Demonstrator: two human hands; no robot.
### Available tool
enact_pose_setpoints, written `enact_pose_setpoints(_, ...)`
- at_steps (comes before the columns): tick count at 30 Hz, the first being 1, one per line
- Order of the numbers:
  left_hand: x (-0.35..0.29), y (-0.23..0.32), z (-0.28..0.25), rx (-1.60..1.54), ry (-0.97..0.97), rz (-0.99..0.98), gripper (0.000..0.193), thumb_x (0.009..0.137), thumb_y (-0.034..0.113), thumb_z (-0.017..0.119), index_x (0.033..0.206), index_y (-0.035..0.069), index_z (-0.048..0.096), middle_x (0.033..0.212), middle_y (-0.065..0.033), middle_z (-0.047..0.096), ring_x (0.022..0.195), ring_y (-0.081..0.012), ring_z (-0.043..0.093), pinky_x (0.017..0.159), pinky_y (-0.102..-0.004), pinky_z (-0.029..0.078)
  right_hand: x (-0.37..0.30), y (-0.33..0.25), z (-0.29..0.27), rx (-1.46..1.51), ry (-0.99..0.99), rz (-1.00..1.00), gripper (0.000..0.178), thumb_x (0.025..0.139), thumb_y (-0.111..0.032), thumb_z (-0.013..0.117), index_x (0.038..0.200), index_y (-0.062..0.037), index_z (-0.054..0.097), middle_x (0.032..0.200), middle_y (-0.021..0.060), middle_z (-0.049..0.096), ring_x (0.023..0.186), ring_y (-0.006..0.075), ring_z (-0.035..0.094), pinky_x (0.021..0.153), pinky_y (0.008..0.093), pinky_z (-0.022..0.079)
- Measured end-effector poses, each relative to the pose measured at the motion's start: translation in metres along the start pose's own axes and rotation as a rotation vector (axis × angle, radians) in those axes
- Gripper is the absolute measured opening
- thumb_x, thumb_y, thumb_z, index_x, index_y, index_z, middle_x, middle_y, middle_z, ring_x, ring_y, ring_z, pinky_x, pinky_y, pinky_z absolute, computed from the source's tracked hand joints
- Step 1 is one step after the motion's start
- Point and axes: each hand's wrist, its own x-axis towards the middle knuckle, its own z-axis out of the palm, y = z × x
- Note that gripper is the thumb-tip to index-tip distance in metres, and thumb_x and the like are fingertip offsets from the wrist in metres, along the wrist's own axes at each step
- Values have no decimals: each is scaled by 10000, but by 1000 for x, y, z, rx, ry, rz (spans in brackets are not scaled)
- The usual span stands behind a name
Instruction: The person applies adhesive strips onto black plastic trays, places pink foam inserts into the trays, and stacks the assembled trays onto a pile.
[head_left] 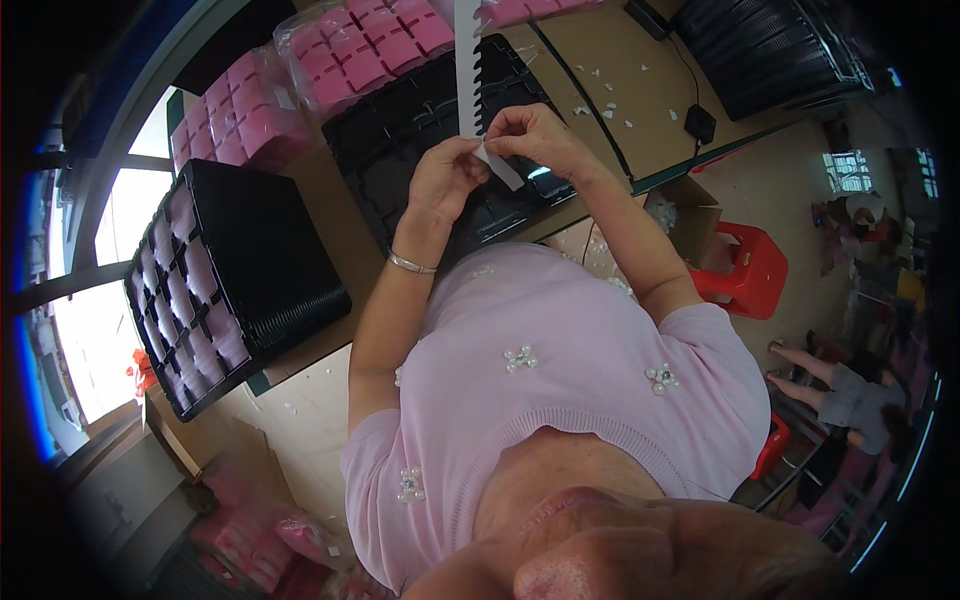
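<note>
A long white strip [468, 90] with a notched right edge runs down from the top of the view to my hands, and its short lower end hangs just below my fingers. My left hand [445, 178], with a silver bracelet at the wrist, pinches the strip's left side with thumb and forefinger. From the other side my right hand [540, 138] grips it too, fingertips close to those of the left. Right where they meet, the fingertips cover part of the strip. Beneath both hands lies a black plastic tray [385, 135] with moulded compartments.
Pink blocks [365, 45] in clear plastic sit behind the tray, more pink ones [240, 115] at left. A stack of black trays [265, 250] stands at left, another [765, 55] far right. White scraps [607, 113] dot the brown table. A red stool [745, 270] stands right.
</note>
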Motion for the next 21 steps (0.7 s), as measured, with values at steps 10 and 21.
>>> enact_pose_setpoints(10, 0, -10, -1, 5, 319, 174, 99, 801, 99, 597, 729, 44, 558, 599, -8, 496, 526, -114, 459, 520, -262, 377, -20, 14, 44, -516, 488, -617, 108, 748, -26, 705, 834, -34, 641, 1104, 64, 551, 913, 114, 504, 705, 246, 422)
enact_pose_setpoints(21, -65, -11, -22, 1181, 190, 695, 172, 823, 158, 631, 818, -7, 585, 788, -144, 578, 697, -327, 580, 618, -382, 444, 151, 25, 42, -394, -44, -145, 164, 724, -134, 714, 789, 7, 661, 906, 64, 615, 805, 121, 571, 719, 250, 444)
